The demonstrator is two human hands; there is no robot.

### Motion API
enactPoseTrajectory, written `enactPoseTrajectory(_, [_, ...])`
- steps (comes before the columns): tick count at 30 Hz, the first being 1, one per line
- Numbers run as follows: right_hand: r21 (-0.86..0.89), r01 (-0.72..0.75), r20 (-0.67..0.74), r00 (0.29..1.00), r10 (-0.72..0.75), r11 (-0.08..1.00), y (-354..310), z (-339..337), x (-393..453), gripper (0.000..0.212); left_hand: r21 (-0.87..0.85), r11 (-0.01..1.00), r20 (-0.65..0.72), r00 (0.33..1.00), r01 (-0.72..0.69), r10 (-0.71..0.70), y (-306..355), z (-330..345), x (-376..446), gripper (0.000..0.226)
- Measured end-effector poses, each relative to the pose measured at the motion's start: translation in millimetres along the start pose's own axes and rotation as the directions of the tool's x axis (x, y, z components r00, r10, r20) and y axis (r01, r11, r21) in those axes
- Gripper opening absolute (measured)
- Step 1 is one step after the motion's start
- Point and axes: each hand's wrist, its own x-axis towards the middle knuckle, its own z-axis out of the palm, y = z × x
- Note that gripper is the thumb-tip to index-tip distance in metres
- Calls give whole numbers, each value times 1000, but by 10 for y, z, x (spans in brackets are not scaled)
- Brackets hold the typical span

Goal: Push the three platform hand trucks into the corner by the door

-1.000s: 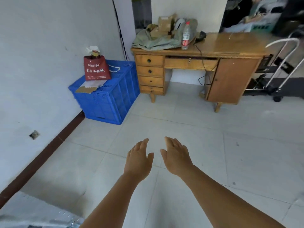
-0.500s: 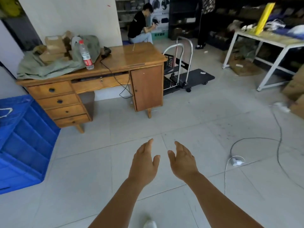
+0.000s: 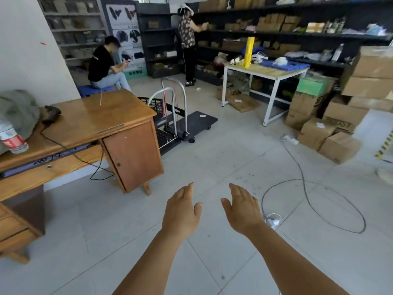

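Observation:
Black platform hand trucks (image 3: 198,122) with silver tube handles (image 3: 173,96) stand bunched together behind the right end of the wooden desk (image 3: 91,122); I can make out two handles, and the desk hides part of the group. My left hand (image 3: 181,213) and my right hand (image 3: 241,209) are held out side by side over the tiled floor, well short of the trucks. Both are empty, with fingers apart.
A grey cable (image 3: 308,201) loops across the floor to the right of my hands, with a white plug (image 3: 272,221). Cardboard boxes (image 3: 331,128) pile up at right. A white table (image 3: 265,71) and dark shelving stand behind. One person sits (image 3: 104,64), another stands (image 3: 188,39).
The view has swung right, from the blue crate and wall to the desk's right end, the hand trucks and the storeroom. My hands stay held out and empty.

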Motion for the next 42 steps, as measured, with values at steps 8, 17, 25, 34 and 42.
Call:
enactPoseTrajectory(8, [-46, -31, -23, 999, 30, 998, 108, -229, 1154, 60, 61, 996, 30, 997, -69, 67, 32, -67, 1321, 60])
enactPoseTrajectory(17, [-59, 34, -52, 998, -37, 998, 106, -773, 2953, 59, 123, 991, -11, 998, -59, 61, 236, -240, 3070, 61])
enactPoseTrajectory(25, [-66, 96, -41, 994, -99, 993, -83, -1024, 4243, 59, 94, 995, -41, 998, -39, 43, 197, -385, 4322, 62])
enactPoseTrajectory(34, [-125, 128, -60, 989, -136, 984, -496, -1099, 5844, 59, 99, 994, -62, 997, -44, 50, -253, -538, 5901, 63])
enactPoseTrajectory(42, [-118, 127, -74, 988, -136, 985, -883, -1128, 7181, 60, 70, 997, -93, 995, -37, 44, -633, -902, 7225, 61])
